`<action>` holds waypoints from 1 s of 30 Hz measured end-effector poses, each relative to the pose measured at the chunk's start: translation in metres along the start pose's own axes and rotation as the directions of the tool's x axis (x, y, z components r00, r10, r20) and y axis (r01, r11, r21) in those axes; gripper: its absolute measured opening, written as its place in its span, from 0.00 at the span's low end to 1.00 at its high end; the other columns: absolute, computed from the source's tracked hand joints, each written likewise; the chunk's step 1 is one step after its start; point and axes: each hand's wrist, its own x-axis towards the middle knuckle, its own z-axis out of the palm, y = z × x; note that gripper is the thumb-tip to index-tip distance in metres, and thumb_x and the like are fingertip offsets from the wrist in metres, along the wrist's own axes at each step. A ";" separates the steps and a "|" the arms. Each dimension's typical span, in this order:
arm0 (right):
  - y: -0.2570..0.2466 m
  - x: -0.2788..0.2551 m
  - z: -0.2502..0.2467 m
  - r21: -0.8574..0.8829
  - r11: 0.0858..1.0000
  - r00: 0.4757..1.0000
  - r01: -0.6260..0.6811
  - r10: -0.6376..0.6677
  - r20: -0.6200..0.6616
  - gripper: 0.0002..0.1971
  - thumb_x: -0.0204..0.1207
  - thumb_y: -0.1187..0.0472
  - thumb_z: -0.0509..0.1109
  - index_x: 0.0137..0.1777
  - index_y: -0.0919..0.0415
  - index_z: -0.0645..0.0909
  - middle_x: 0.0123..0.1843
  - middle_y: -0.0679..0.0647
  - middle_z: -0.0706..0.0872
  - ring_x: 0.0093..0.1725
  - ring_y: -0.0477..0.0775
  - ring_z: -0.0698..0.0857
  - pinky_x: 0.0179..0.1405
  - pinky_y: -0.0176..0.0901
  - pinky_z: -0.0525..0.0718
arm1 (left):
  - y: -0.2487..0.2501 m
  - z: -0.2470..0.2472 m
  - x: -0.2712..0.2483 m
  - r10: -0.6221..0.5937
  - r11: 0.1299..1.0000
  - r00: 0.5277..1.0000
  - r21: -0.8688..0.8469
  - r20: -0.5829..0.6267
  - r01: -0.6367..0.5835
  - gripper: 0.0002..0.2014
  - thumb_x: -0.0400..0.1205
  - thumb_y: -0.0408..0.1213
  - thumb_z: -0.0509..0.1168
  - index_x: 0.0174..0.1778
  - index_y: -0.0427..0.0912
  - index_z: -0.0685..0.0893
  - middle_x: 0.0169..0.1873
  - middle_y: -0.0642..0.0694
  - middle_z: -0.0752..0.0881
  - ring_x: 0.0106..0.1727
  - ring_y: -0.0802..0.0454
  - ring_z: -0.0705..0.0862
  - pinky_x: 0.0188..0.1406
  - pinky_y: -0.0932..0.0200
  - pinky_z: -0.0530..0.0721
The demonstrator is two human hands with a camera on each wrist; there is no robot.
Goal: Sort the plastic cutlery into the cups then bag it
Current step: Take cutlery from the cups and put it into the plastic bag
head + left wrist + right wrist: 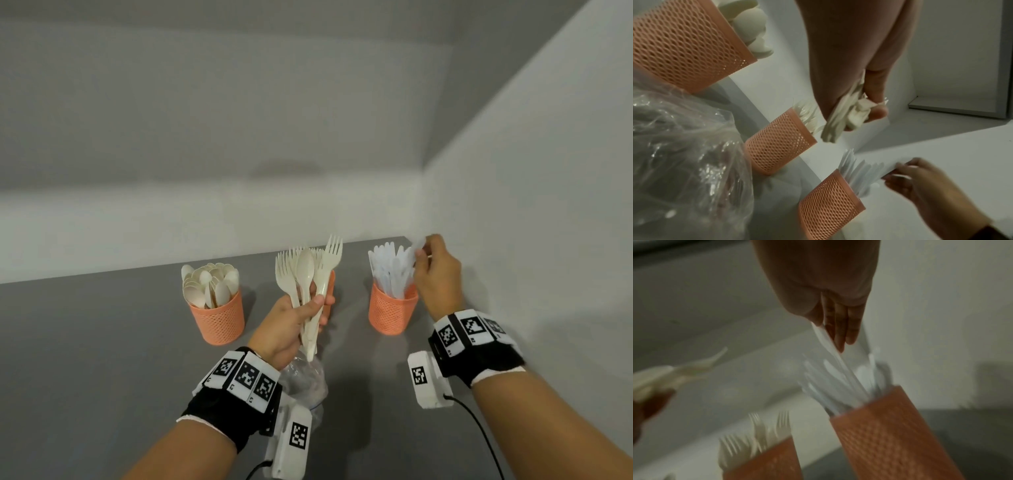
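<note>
Three orange mesh cups stand in a row on the grey table. The left cup (pixel 217 320) holds cream spoons, the middle cup (pixel 331 291) holds forks, and the right cup (pixel 392 313) holds white knives. In front of the middle cup, my left hand (pixel 317 306) grips a bundle of cream forks and a spoon (pixel 306 274) by the handles (pixel 840 116), heads up. At the top of the right cup, my right hand (pixel 423 251) pinches a white knife (pixel 826 344) between thumb and fingers (pixel 840 327). A crumpled clear plastic bag (pixel 305 380) lies under my left wrist.
White walls close the table at the back and on the right, and the right cup stands close to that corner. Bare grey tabletop (pixel 102 342) stretches to the left and in front of the cups. The bag (pixel 684 154) fills the near left of the left wrist view.
</note>
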 end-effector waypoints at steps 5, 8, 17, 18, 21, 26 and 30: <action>0.033 -0.001 0.024 -0.211 0.977 0.955 -0.025 0.085 0.284 0.10 0.75 0.72 0.60 0.33 0.66 0.75 0.32 0.61 0.77 0.39 0.63 0.77 0.34 0.47 0.71 | 0.003 0.001 -0.001 -0.023 0.998 0.999 -0.062 0.046 0.026 0.08 0.83 0.31 0.58 0.46 0.37 0.82 0.35 0.47 0.85 0.26 0.56 0.81 0.28 0.62 0.83; 0.016 0.001 0.017 -0.269 0.963 0.963 -0.001 0.073 0.259 0.14 0.77 0.70 0.60 0.61 0.68 0.80 0.58 0.67 0.80 0.62 0.69 0.73 0.62 0.55 0.72 | 0.003 0.000 -0.002 -0.006 0.999 0.999 -0.034 0.037 0.007 0.08 0.83 0.31 0.58 0.49 0.38 0.83 0.39 0.46 0.87 0.26 0.57 0.82 0.28 0.63 0.83; -0.101 -0.042 0.024 0.331 0.913 0.842 0.239 -0.364 0.398 0.16 0.76 0.66 0.68 0.65 0.63 0.80 0.47 0.53 0.75 0.38 0.39 0.74 0.40 0.19 0.73 | 0.001 0.002 0.000 0.032 0.998 0.999 0.047 -0.013 -0.032 0.06 0.83 0.30 0.60 0.46 0.38 0.82 0.31 0.46 0.83 0.25 0.57 0.80 0.28 0.64 0.80; -0.103 -0.044 0.030 0.297 0.925 0.818 0.236 -0.354 0.454 0.20 0.76 0.64 0.69 0.68 0.61 0.77 0.49 0.52 0.73 0.37 0.36 0.72 0.40 0.18 0.72 | 0.001 0.002 -0.001 0.038 0.997 0.999 0.064 -0.009 -0.037 0.05 0.83 0.30 0.60 0.46 0.38 0.82 0.28 0.48 0.84 0.25 0.57 0.80 0.28 0.63 0.80; -0.105 -0.047 0.043 0.262 0.941 0.825 0.215 -0.319 0.466 0.15 0.75 0.64 0.70 0.62 0.62 0.79 0.49 0.50 0.72 0.36 0.33 0.70 0.38 0.17 0.70 | 0.002 0.000 -0.006 0.071 0.995 0.997 0.069 0.004 -0.071 0.05 0.83 0.31 0.60 0.46 0.38 0.81 0.24 0.49 0.82 0.25 0.57 0.80 0.28 0.63 0.79; -0.110 -0.051 0.051 0.364 0.929 0.817 0.070 -0.263 0.514 0.03 0.81 0.63 0.62 0.46 0.59 0.71 0.32 0.50 0.77 0.26 0.41 0.77 0.26 0.25 0.76 | 0.008 -0.007 -0.015 0.126 0.992 0.992 -0.029 0.012 -0.125 0.08 0.83 0.33 0.58 0.51 0.36 0.81 0.31 0.44 0.82 0.25 0.58 0.81 0.25 0.65 0.80; -0.115 -0.058 0.061 0.384 0.921 0.798 0.071 -0.283 0.531 0.02 0.81 0.64 0.61 0.48 0.62 0.74 0.36 0.46 0.76 0.34 0.40 0.76 0.34 0.24 0.75 | 0.012 -0.017 -0.019 0.090 0.995 0.996 -0.031 -0.026 -0.090 0.07 0.83 0.28 0.59 0.52 0.33 0.80 0.24 0.50 0.84 0.24 0.59 0.82 0.25 0.67 0.79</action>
